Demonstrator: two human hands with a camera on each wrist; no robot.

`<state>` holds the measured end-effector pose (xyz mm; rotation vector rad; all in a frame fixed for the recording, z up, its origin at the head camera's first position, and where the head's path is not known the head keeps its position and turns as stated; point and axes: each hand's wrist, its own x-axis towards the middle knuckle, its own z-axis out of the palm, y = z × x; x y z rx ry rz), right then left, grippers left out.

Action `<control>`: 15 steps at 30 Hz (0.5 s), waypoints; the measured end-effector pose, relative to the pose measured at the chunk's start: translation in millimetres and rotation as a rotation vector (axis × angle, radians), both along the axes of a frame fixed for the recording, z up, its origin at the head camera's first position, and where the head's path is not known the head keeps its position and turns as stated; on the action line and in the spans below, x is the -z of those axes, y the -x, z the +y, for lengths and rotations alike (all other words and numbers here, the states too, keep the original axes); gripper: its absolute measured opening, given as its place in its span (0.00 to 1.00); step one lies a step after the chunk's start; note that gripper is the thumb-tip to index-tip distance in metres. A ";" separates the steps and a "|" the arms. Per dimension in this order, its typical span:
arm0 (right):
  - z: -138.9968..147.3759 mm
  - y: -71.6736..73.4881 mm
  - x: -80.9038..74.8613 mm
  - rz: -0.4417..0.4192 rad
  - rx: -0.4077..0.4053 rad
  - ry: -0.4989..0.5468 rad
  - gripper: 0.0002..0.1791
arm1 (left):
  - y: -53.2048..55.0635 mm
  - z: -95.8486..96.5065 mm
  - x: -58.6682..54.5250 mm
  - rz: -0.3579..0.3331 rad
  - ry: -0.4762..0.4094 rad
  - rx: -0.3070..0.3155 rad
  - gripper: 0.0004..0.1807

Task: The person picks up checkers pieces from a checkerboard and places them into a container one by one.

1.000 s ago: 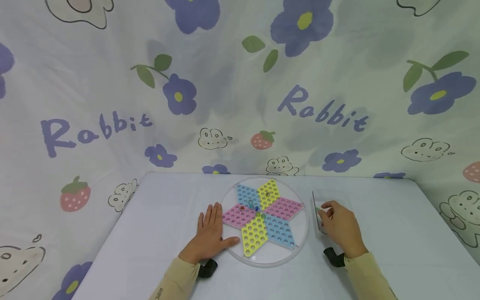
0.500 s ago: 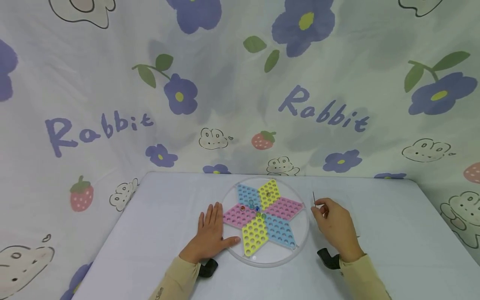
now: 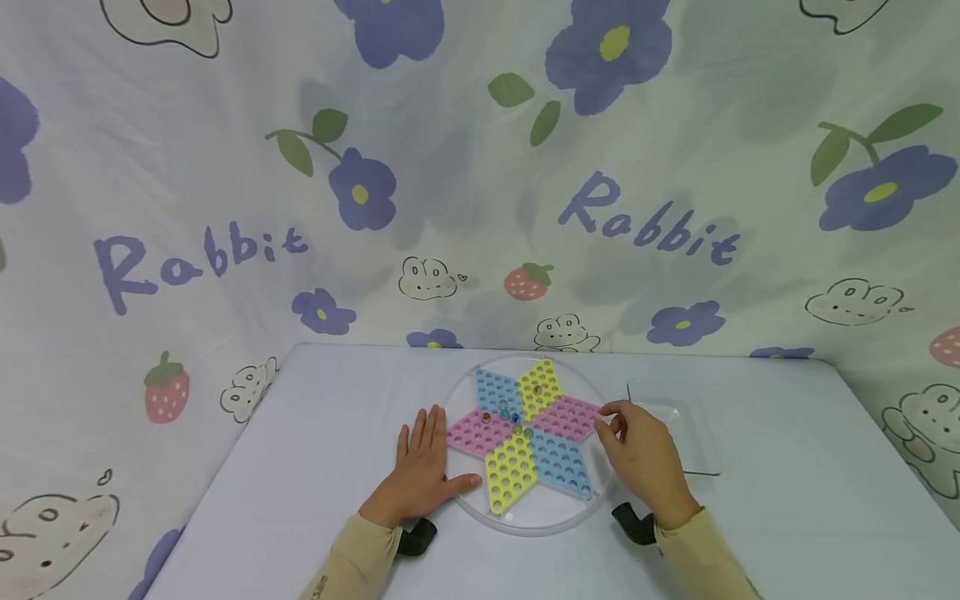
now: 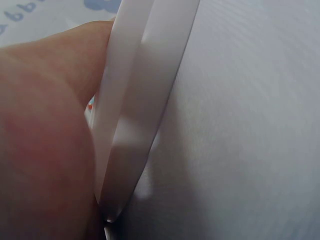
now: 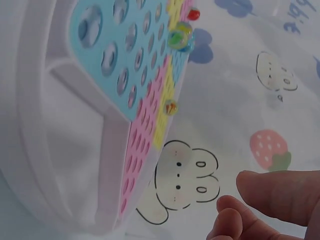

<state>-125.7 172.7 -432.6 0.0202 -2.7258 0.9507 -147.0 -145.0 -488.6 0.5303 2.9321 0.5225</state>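
A round white Chinese checkers board [image 3: 529, 530] with a yellow, pink and blue star lies on the table. Several glass marbles [image 3: 486, 417] sit in its holes, mostly near the centre. My left hand [image 3: 416, 479] rests flat at the board's left rim, fingers straight; in the left wrist view its skin is against the white rim [image 4: 137, 100]. Over the board's right edge, by the pink point, hovers my right hand [image 3: 648, 458], with thumb and index finger brought close together. Its fingertips [image 5: 250, 182] show a small gap in the right wrist view; whether a marble is hidden between them is unclear.
A clear plastic box [image 3: 701, 473] stands right of the board, partly behind my right hand. A white cloth covers the table [image 3: 772, 433]. Behind it hangs a patterned curtain [image 3: 480, 167]. Black wrist-worn parts [image 3: 633, 525] sit under both wrists.
My right hand has come out of the clear box and moved left to the board's right edge. My left hand has stayed in place, and the marbles on the board look unchanged.
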 end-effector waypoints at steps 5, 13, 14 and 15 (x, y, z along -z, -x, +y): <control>-9.7 0.1 0.2 0.002 -0.003 0.012 0.10 | -0.1 0.0 0.2 -0.006 0.000 0.001 0.63; -26.3 6.1 -2.6 -0.012 -0.025 0.029 0.10 | 0.9 -0.1 0.7 -0.010 0.004 0.001 0.63; -28.2 7.2 -2.6 -0.008 -0.028 0.031 0.10 | 1.0 -0.2 1.1 -0.010 0.004 0.003 0.63; -29.9 8.4 -2.1 -0.001 -0.030 0.034 0.10 | 1.0 -0.2 1.0 -0.011 0.002 0.004 0.63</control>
